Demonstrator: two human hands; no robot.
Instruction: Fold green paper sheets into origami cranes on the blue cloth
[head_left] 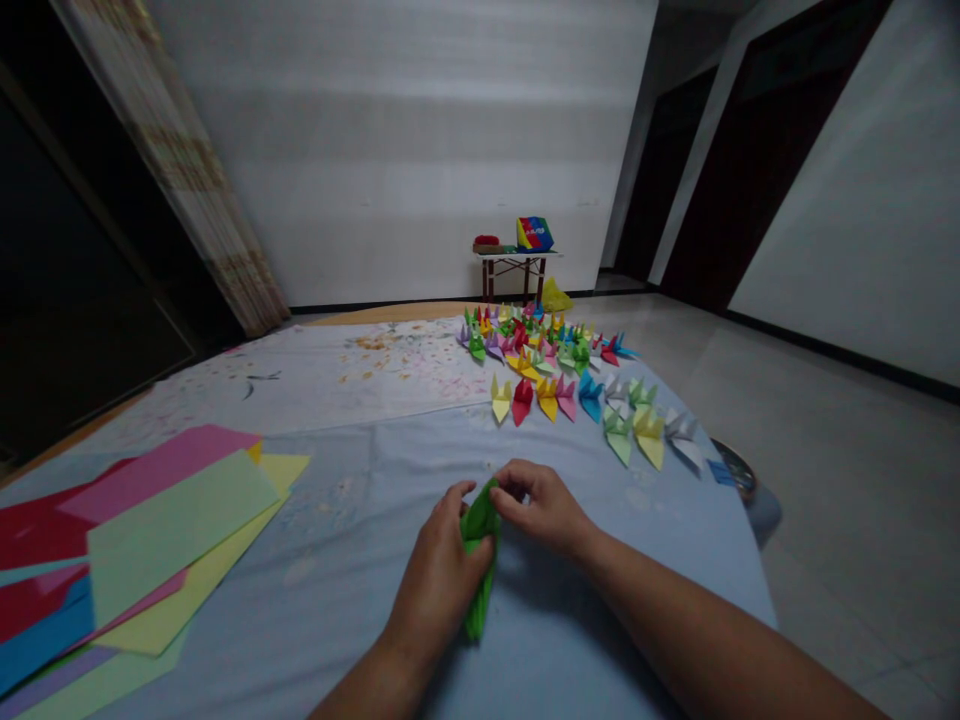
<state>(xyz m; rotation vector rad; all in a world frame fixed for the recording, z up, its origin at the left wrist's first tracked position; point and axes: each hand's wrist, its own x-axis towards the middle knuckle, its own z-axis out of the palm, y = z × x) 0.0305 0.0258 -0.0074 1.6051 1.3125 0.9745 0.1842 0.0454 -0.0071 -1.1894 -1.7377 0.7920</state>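
Observation:
A partly folded piece of green paper (480, 560) lies lengthwise over the light blue cloth (345, 580) in front of me. My left hand (439, 580) is closed on its left side, fingers curled over the fold. My right hand (541, 505) pinches the upper end of the same green paper with thumb and fingertips. Both forearms reach in from the bottom edge. The lower tip of the paper sticks out beneath my left hand.
Loose coloured sheets (150, 540) in pink, green, yellow, red and blue are stacked at the left. Several folded paper cranes (555, 370) stand in rows beyond my hands. A small table (514, 265) with a colourful box stands by the far wall. Tiled floor lies to the right.

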